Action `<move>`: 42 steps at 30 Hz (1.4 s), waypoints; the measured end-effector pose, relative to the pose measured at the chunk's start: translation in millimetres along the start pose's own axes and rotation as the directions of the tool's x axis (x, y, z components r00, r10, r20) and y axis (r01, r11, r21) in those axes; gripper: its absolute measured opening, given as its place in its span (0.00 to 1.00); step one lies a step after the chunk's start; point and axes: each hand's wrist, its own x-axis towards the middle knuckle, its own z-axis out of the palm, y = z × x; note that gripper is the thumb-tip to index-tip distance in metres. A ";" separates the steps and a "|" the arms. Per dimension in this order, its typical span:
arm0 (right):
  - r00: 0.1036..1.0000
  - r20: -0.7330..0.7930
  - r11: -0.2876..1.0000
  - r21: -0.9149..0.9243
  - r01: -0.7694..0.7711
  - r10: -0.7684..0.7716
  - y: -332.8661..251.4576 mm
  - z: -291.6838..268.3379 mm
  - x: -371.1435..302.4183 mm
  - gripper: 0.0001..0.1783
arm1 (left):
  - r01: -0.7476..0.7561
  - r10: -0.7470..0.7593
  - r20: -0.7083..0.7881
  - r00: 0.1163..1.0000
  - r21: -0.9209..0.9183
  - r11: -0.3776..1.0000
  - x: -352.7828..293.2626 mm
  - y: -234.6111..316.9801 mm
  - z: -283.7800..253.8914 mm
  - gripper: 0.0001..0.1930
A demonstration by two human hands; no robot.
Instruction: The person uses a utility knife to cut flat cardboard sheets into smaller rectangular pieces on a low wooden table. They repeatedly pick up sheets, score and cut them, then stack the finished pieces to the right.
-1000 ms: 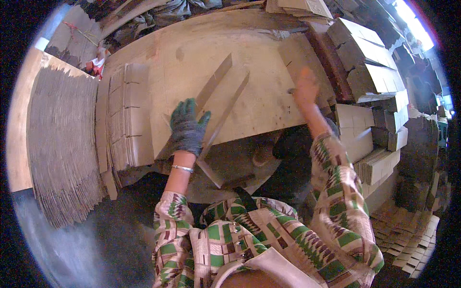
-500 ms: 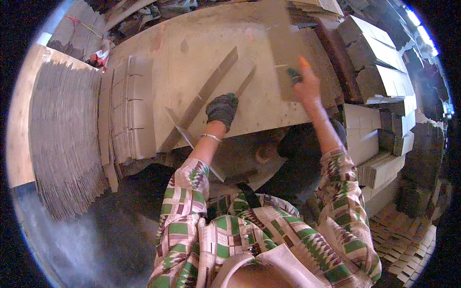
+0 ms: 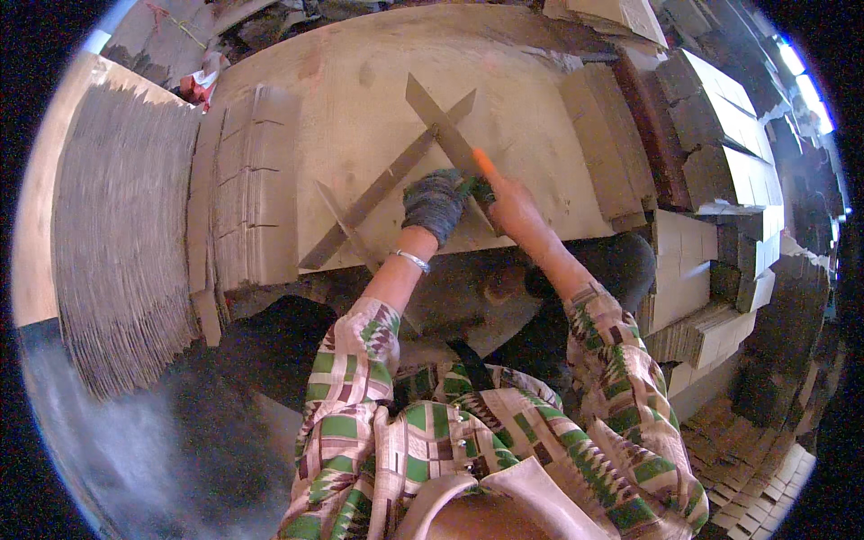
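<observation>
Before me on the pale board (image 3: 531, 117), two flat brown cardboard strips cross in an X. The lower long strip (image 3: 382, 189) runs from the board's near left edge up to the right. Across its far end lies the other cardboard strip (image 3: 445, 126), slanting down toward my hands. My right hand (image 3: 517, 211), bare but for an orange cover on one finger, is closed on the near part of that strip. My left hand (image 3: 434, 209), in a dark grey glove, is closed against the same strip; its fingertips are partly hidden. A narrow cardboard strip (image 3: 340, 216) juts over the near edge beside my left wrist.
At left stand a tall stack of cardboard sheets (image 3: 126, 234) and a row of slotted cardboard pieces (image 3: 261, 189). More slotted pieces (image 3: 616, 144) lie along the board's right side. Bundles of cardboard (image 3: 724, 135) are piled farther right, with a dark rounded object (image 3: 630, 270) below the board.
My right hand has come in from the right, to beside my left hand, with the strip now lying across the long one. My left hand has shifted slightly right.
</observation>
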 end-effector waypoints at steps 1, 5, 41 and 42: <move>1.000 -0.016 0.999 0.029 0.019 -0.019 -2.3 -1.4 -0.9 0.46 | 0.025 -0.016 -0.131 0.991 0.067 0.997 3.2 -8.3 -2.0 0.21; 0.985 0.129 0.993 -0.049 -0.106 0.112 -8.8 -11.3 -1.1 0.49 | 0.233 -0.176 -0.225 0.958 0.261 0.937 22.7 -17.0 -55.9 0.22; 0.944 -0.292 0.972 0.129 0.196 -0.152 -39.0 -7.4 -49.7 0.58 | 0.010 -0.049 0.085 0.995 0.408 0.913 -86.9 -33.6 -26.3 0.11; 0.948 -0.264 0.974 0.087 0.208 -0.179 -38.7 2.7 -48.8 0.58 | 0.013 -0.072 0.121 0.990 0.429 0.903 -83.6 -30.4 -25.2 0.11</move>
